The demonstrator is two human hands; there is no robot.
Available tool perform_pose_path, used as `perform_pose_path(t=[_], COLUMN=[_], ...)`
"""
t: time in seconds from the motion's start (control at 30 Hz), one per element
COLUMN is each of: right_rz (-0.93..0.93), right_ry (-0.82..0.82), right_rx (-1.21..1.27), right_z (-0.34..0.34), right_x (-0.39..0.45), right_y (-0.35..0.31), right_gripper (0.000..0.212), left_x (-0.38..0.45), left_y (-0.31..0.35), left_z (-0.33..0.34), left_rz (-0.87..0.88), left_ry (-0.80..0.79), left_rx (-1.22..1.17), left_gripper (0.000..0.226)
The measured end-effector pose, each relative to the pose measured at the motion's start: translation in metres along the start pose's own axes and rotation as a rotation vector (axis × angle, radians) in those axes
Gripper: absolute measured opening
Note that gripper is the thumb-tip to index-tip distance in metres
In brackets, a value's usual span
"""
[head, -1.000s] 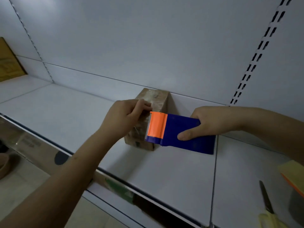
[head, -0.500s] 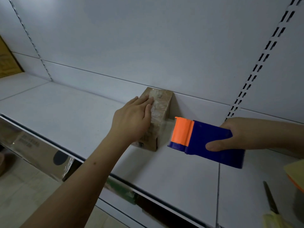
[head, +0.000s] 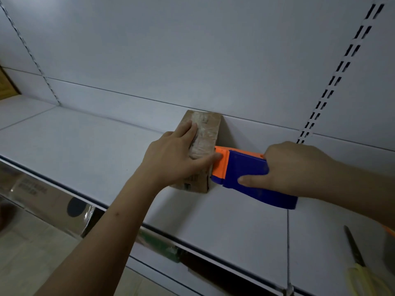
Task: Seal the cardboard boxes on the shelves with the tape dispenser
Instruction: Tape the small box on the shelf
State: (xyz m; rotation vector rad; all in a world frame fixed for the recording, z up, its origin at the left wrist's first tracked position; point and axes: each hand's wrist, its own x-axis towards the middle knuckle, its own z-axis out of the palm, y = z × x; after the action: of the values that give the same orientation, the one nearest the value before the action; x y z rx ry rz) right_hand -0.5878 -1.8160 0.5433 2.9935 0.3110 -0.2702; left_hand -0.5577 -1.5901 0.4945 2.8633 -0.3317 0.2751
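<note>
Standing upright on the white shelf [head: 85, 150], close against the back panel [head: 192, 50]: one small cardboard box [head: 208, 127], its top face covered with clear tape.

Resting flat on the box top and left side: left hand [head: 173, 159], fingers straight and together, thumb reaching across the near right edge toward the orange head of the tape dispenser [head: 243, 174]. Left grip lying apart, pressing rather than clamping.

Pressing against the right side of the box, orange end touching the cardboard: tape dispenser, blue body angling down and right over the shelf.

Clamping round the dispenser body: right hand [head: 292, 167], thumb lying along the near blue face, fingers wrapping over the top. Right grip closing firmly on the dispenser.

Lying on the shelf at the lower right, well apart from the box: scissors [head: 355, 253] with yellow handles, blades pointing away.

Showing at the far left edge: part of a brown carton [head: 6, 84].
</note>
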Motion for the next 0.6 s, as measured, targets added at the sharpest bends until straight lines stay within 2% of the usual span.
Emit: perform_pose_path(t=[0.23,0.33,0.4,0.5,0.6], right_rz=[0.007,0.007,0.071,0.111,0.079], right_ry=[0.054,0.167,0.241,0.228,0.209], right_rx=[-0.055,-0.146,-0.203,-0.12,-0.028], right_z=[0.002,0.013,0.025,0.033,0.024], right_x=[-0.007,-0.001,0.006,0.011,0.011], right_y=[-0.009,-0.003,0.013,0.029,0.024], right_gripper=[0.064,0.058,0.055,0.058,0.064], left_x=[0.002,0.001,-0.008,-0.022,-0.012], left_y=[0.002,0.006,0.013,0.022,0.024], left_z=[0.006,0.003,0.001,-0.003,-0.008], left_rz=[0.004,-0.003,0.033,0.111,0.088], left_ry=[0.003,0.056,0.05,0.01,-0.078], left_rx=[0.06,0.043,0.002,-0.041,-0.02], left_gripper=[0.104,0.094,0.086,0.085,0.083])
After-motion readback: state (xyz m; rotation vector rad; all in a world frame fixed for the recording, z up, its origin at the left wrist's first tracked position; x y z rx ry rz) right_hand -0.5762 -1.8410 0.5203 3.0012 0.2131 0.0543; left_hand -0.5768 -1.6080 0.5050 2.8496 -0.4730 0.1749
